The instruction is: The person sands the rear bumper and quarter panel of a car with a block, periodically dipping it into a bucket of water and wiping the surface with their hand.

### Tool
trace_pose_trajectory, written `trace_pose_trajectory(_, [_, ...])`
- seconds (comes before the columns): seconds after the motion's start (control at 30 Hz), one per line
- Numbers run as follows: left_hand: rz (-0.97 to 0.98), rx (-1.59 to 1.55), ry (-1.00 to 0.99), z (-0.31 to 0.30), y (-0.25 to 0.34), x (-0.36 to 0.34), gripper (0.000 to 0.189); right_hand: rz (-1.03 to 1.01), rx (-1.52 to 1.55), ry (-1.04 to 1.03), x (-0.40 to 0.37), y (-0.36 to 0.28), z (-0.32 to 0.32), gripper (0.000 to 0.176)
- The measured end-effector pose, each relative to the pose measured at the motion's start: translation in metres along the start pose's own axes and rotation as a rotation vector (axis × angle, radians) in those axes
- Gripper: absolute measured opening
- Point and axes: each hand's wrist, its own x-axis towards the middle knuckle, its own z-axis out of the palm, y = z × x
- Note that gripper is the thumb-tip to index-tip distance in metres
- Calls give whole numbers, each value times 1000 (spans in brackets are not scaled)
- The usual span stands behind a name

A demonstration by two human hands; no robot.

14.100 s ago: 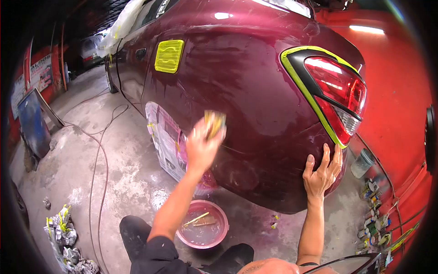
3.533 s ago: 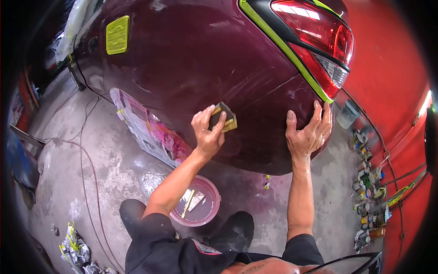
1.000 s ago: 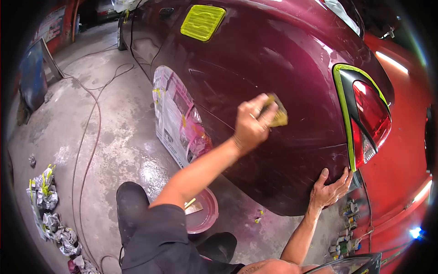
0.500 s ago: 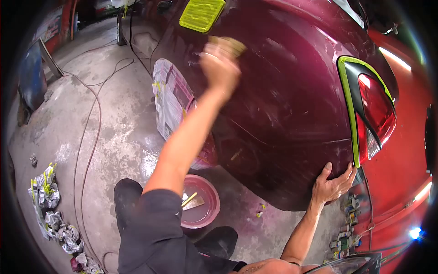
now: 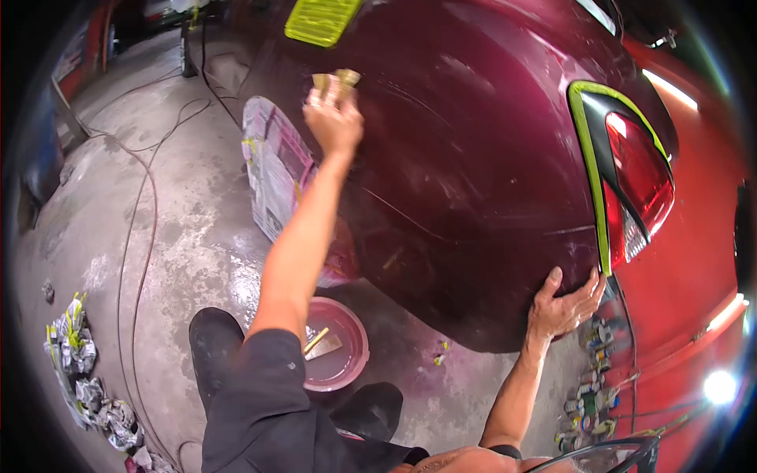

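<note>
My left hand (image 5: 334, 118) is closed on a folded tan pad (image 5: 347, 78), pressed to the dark maroon car panel (image 5: 473, 181), below a yellow-green taped rectangle (image 5: 323, 20). My right hand (image 5: 561, 307) has its fingers spread and rests on the panel's lower edge, under the tail light (image 5: 637, 173) bordered with green tape. The panel looks wet and shows pale scratches. Between my left forearm and the floor hoses, masking paper (image 5: 272, 165) covers the wheel area.
A pink basin (image 5: 359, 347) holds cloudy water, a stick and a pale piece. Dark hoses (image 5: 150, 229) cross the stained floor. Crumpled paper (image 5: 75, 339) lies at left. Cans (image 5: 587, 402) stand by the red surface (image 5: 678, 315) at right.
My left hand with the pad has moved left across the panel. The whole view has shifted slightly, so the car appears further left and up. My right hand stays on the panel edge.
</note>
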Motion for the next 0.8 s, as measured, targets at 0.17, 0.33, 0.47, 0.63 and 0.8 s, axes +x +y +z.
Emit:
trace_pose_trajectory(0.17, [6,-276,-215,-8,127,-108,29,20,37,-12,-1,-2,-3,69])
trace_pose_trajectory(0.33, [361,-77,-44,-5,85,-117,32,28,69,-27,-2,0,-4,69])
trace_pose_trajectory(0.47, [-43,160,125,10,43,-89,44,44,65,-3,-1,-4,-2,69])
trace_pose_trajectory(0.63, [381,-278,-87,-5,126,-147,21,27,62,-33,-1,1,-4,70])
trace_pose_trajectory(0.8, [-11,319,252,35,-12,0,33,41,79,-18,0,-2,-3,71])
